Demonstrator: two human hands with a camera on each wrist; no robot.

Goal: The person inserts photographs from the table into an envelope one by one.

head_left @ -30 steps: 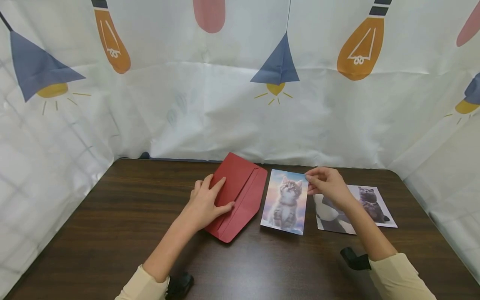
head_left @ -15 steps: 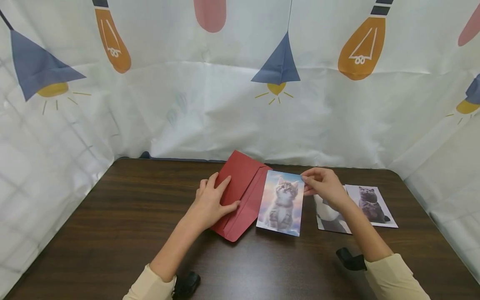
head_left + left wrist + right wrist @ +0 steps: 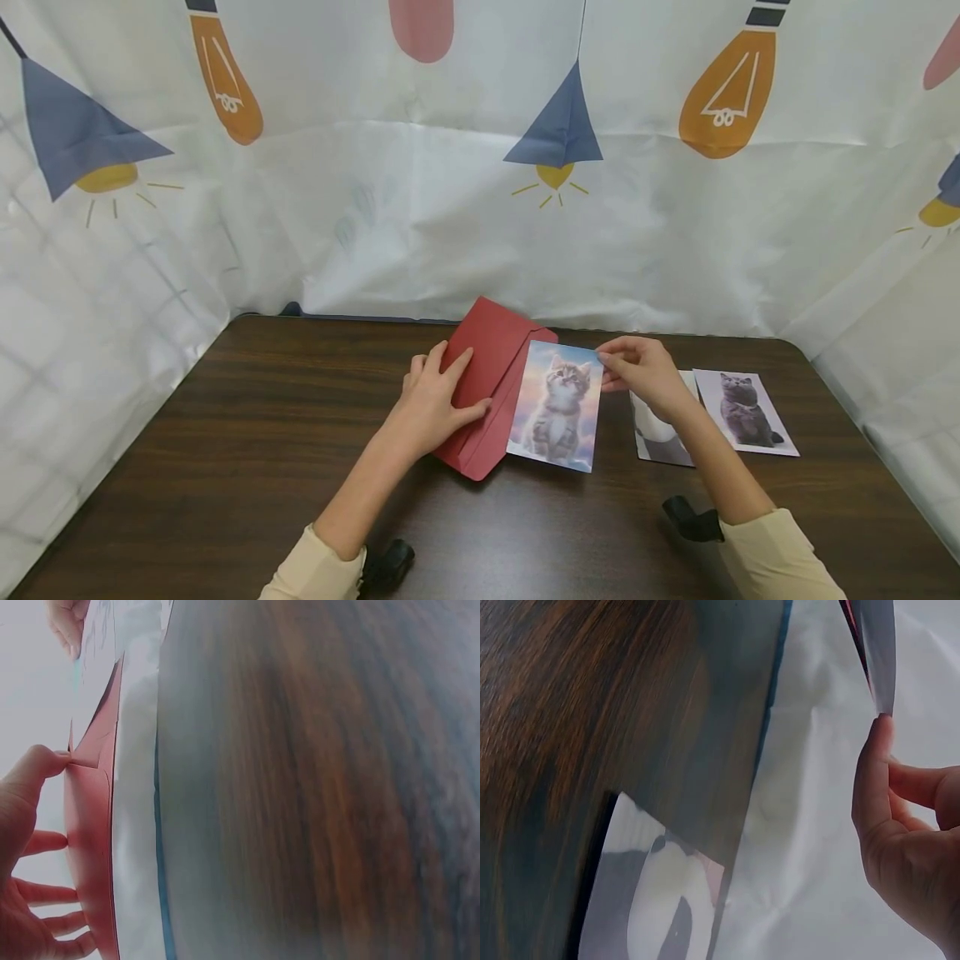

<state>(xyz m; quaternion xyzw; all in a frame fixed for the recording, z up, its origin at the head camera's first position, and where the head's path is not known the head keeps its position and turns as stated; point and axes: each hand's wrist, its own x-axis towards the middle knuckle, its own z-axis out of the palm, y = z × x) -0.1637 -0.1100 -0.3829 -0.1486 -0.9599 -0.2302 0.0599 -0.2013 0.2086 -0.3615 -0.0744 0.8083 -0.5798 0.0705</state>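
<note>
A red envelope (image 3: 491,354) lies tilted at the table's middle, its flap opened toward the right. My left hand (image 3: 435,404) presses it with spread fingers, the thumb at the edge of the pocket; the left wrist view shows the fingertips on the red paper (image 3: 88,832). Between thumb and fingers my right hand (image 3: 643,371) pinches a kitten picture card (image 3: 558,408) by its upper right corner. The card stands face toward me and overlaps the envelope's flap. From the right wrist, the card (image 3: 879,656) shows nearly edge-on, above the fingertips.
To the right lie two more picture cards on the dark wooden table (image 3: 187,467): a grey cat card (image 3: 746,412) and a black-and-white one (image 3: 660,437), partly under the right forearm. A white lamp-print curtain (image 3: 450,225) hangs along the table's back edge.
My left hand and the envelope have slid slightly right. The kitten card, held in my right hand, has moved left, from beside the envelope to over its flap.
</note>
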